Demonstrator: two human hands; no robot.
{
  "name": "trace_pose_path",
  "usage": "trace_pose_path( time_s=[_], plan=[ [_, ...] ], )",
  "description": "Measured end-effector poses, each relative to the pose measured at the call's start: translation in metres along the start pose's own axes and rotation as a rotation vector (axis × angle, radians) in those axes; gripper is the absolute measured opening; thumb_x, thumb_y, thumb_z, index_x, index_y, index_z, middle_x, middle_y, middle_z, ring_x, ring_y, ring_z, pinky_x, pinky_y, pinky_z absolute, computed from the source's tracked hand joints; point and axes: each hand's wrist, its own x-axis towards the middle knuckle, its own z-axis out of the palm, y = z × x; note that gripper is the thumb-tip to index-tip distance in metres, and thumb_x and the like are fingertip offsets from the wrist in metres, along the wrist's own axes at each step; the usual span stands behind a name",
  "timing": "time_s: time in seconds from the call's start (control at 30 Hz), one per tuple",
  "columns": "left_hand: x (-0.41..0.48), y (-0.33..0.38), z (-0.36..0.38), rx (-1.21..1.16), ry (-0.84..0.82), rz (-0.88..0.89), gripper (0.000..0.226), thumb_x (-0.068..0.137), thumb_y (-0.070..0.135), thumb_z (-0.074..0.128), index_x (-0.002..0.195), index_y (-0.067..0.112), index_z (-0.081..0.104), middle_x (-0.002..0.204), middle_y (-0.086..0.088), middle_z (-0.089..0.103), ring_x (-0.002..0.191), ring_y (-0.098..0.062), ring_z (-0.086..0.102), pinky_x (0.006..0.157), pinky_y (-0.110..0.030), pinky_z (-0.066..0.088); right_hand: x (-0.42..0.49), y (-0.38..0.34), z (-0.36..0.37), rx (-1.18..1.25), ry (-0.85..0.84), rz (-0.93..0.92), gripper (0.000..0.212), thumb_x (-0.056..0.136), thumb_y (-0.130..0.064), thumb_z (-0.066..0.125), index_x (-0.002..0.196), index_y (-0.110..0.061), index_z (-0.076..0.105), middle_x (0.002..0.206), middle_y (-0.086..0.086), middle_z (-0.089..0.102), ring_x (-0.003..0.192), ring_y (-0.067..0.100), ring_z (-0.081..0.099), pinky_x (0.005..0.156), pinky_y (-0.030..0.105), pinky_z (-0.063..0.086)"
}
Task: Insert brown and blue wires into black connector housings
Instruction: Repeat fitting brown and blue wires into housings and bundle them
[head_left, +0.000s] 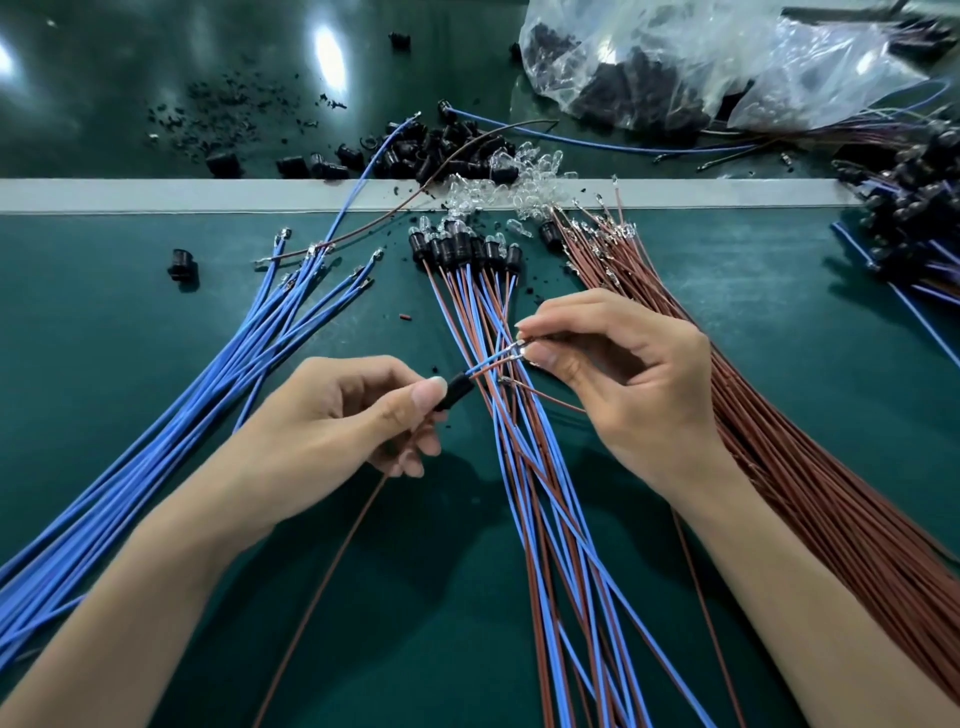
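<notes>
Left grip: the left grip (332, 415) pinched a black housing (457, 388) between thumb and forefinger, its mouth turned toward the right grip, judged to be offered up for loading
Right grip: the right grip (623, 384) was closed narrow on the metal tip of a blue wire (493, 358) that ran from it toward the housing mouth; whether it was seated there could not be told
Brown wire: a single brown wire (545, 397) lay just under the right grip, its tip near the housing, probably kept close as the other lead for this housing
Finished sets: a row of finished housings (467, 247) lay beyond both grips, their wires trailing back beneath them, out of the working space
Blue stock: the blue bundle (234, 374) fanned out to the left of the left grip on the tabletop (156, 493)
Brown stock: the brown bundle (779, 415) lay right of the right grip, tips pointing away, so one end could be picked off easily
Spares: loose housings (415, 150) sat far beyond the grips
</notes>
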Motion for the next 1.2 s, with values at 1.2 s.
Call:
trace_pose_path(
  time_s=[1.2],
  plan=[
    [-0.002, -0.004, 0.006, 0.216, 0.04, 0.185, 0.015, 0.079, 0.041, 0.062, 0.082, 0.027, 0.067, 0.056, 0.004, 0.061, 0.053, -0.013, 0.041, 0.049, -0.021, 0.029, -0.005, -0.013, 0.013, 0.139, -0.027, 0.117, 0.022, 0.078, 0.0, 0.069, 0.096, -0.012, 0.066, 0.089, -0.004, 0.067, 0.083, 0.002, 0.064, 0.078, 0.015, 0.049]
  ],
)
